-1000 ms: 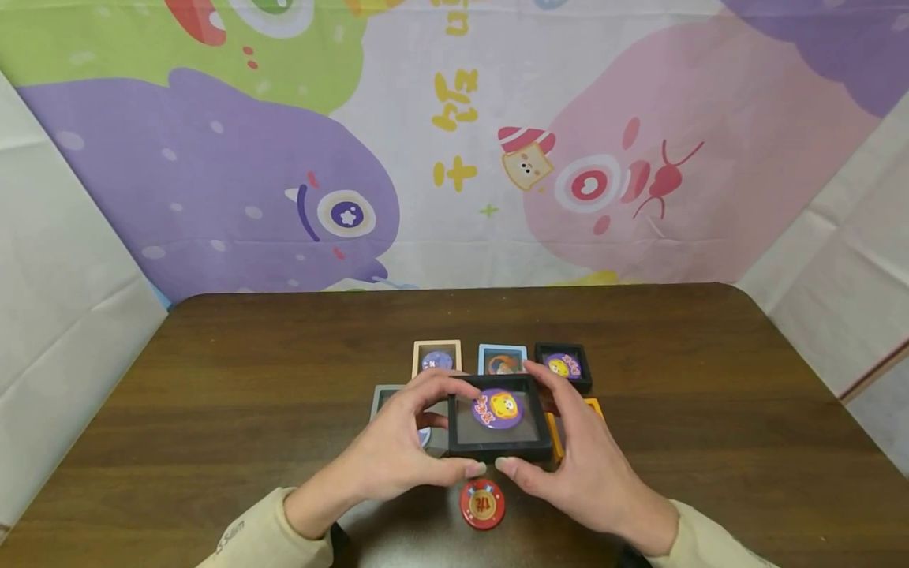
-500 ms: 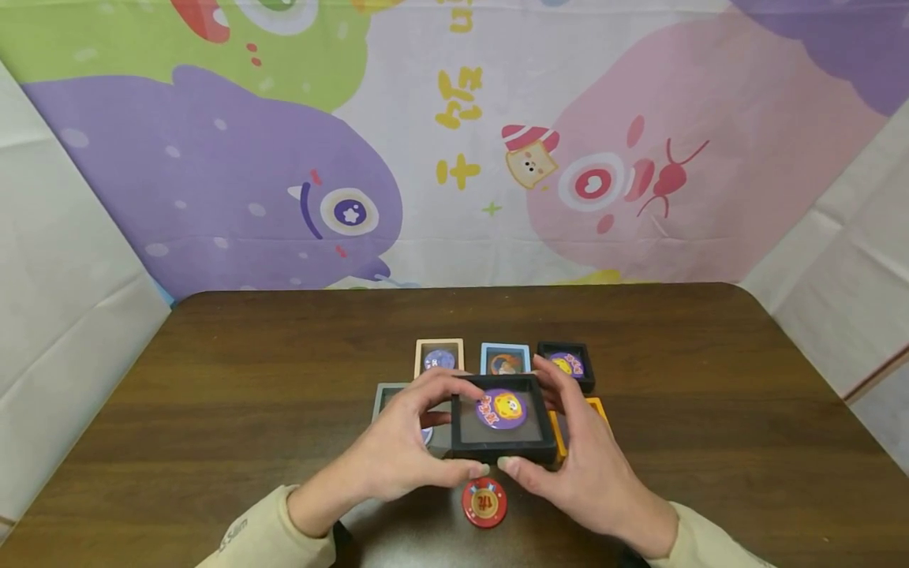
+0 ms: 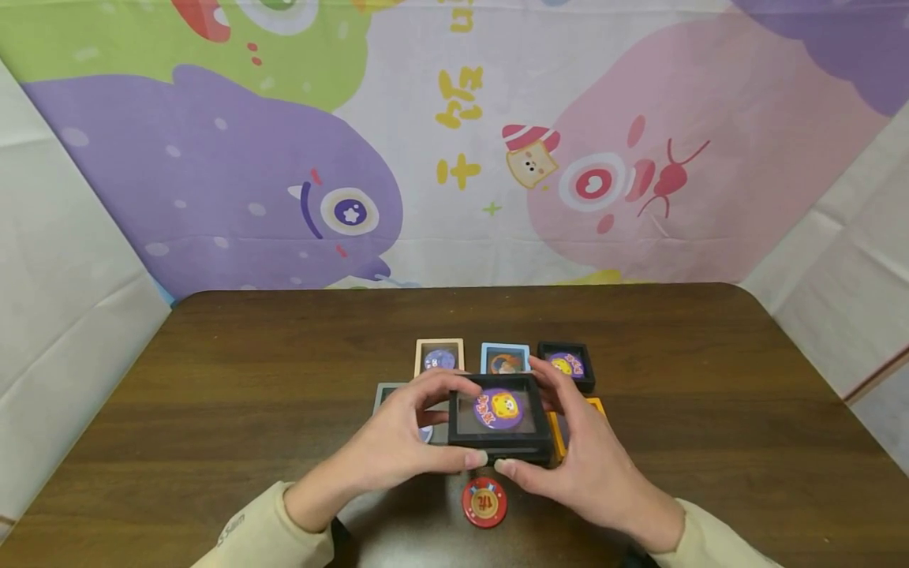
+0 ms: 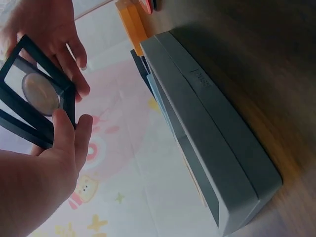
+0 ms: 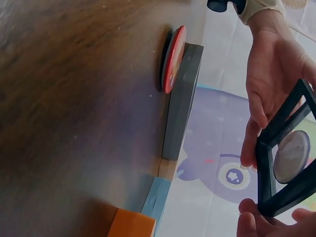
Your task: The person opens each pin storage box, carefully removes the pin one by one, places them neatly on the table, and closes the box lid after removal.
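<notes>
Both hands hold a black display frame (image 3: 500, 447) above the table. Its clear window shows a round purple badge (image 3: 499, 408) with a yellow animal face. My left hand (image 3: 394, 434) grips the left side, thumb at the lower edge and a fingertip on the window's left part. My right hand (image 3: 592, 454) grips the right side, its thumb also at the lower edge, near the left one. In the right wrist view the badge (image 5: 292, 157) appears suspended inside the frame. A round red badge (image 3: 485, 502) lies on the table just nearer than the held frame.
Behind the hands stand a beige frame (image 3: 419, 359), a light-blue frame (image 3: 504, 347) and another black frame (image 3: 588, 379), each with a round badge. A grey frame (image 3: 383, 392) at left and an orange frame (image 3: 596, 407) at right are partly covered by the hands.
The held frame has shifted very slightly left since half a second ago, and my left thumb has risen a little along its lower edge. Both hands keep their hold; the table items look unchanged.
</notes>
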A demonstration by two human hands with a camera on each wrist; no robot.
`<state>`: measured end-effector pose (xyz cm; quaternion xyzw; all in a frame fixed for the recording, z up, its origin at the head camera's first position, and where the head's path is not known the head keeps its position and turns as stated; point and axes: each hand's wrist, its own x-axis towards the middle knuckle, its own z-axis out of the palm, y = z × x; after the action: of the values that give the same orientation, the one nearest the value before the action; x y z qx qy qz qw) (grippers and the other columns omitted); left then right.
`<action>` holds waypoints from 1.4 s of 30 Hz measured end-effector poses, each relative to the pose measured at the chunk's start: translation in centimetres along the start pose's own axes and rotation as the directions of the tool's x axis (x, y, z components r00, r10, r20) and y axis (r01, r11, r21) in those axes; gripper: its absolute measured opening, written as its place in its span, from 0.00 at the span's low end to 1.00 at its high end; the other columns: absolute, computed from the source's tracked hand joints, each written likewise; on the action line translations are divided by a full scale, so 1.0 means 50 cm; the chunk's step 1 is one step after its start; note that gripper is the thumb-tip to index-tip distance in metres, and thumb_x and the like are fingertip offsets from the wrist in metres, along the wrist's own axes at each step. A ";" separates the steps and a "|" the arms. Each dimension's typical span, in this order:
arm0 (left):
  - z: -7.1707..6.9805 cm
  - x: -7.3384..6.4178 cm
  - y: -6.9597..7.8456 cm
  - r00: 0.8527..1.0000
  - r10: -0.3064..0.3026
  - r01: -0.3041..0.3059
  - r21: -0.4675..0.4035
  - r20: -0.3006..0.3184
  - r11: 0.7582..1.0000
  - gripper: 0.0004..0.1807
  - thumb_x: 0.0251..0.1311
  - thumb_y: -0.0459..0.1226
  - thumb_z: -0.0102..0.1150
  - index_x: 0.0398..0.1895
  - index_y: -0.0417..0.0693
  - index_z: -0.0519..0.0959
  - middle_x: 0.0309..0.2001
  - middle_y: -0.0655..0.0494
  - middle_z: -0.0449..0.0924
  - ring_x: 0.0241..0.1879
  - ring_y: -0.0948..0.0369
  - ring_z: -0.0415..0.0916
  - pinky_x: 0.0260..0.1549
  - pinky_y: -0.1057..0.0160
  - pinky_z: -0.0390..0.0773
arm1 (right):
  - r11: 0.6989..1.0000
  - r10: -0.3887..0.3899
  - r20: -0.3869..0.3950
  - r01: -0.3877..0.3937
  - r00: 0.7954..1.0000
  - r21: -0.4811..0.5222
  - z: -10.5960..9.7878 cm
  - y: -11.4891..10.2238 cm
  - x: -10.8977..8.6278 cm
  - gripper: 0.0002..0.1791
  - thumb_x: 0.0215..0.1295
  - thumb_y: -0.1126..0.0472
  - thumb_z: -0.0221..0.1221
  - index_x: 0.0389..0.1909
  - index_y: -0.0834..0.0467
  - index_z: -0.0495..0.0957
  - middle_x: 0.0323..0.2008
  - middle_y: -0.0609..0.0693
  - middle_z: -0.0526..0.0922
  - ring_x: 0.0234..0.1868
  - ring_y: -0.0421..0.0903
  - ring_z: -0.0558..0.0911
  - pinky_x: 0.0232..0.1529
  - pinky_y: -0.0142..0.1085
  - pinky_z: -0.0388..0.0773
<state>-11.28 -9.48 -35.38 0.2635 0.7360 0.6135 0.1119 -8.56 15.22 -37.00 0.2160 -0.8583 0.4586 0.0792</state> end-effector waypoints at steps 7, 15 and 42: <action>-0.003 0.003 0.000 0.994 -0.111 0.110 -0.081 -0.009 0.991 0.29 0.51 0.37 0.75 0.58 0.47 0.75 0.60 0.50 0.73 0.56 0.54 0.76 0.58 0.55 0.74 | 0.998 0.050 0.037 -0.049 0.998 -0.027 0.004 0.001 0.001 0.59 0.45 0.41 0.77 0.75 0.47 0.54 0.61 0.46 0.74 0.54 0.43 0.76 0.52 0.50 0.76; -0.001 0.004 0.001 0.973 -0.228 0.220 -0.143 -0.040 0.965 0.24 0.60 0.44 0.68 0.55 0.42 0.75 0.61 0.45 0.74 0.53 0.54 0.79 0.51 0.56 0.78 | 0.993 0.105 0.112 -0.099 0.988 -0.059 0.011 0.008 0.003 0.66 0.41 0.33 0.75 0.78 0.41 0.46 0.66 0.53 0.69 0.57 0.49 0.76 0.54 0.47 0.77; 0.016 0.010 -0.003 0.895 -0.420 0.384 -0.217 -0.152 0.897 0.32 0.65 0.54 0.60 0.61 0.39 0.72 0.57 0.44 0.74 0.57 0.51 0.74 0.55 0.48 0.76 | 0.949 -0.261 0.031 0.263 0.965 -0.177 -0.020 0.026 0.022 0.11 0.60 0.64 0.68 0.35 0.45 0.78 0.34 0.34 0.75 0.31 0.36 0.75 0.27 0.32 0.74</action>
<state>-11.33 -8.55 -35.63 0.0324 0.7229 0.6642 0.1878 -10.20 16.34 -37.06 0.3216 -0.8601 0.3641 0.1555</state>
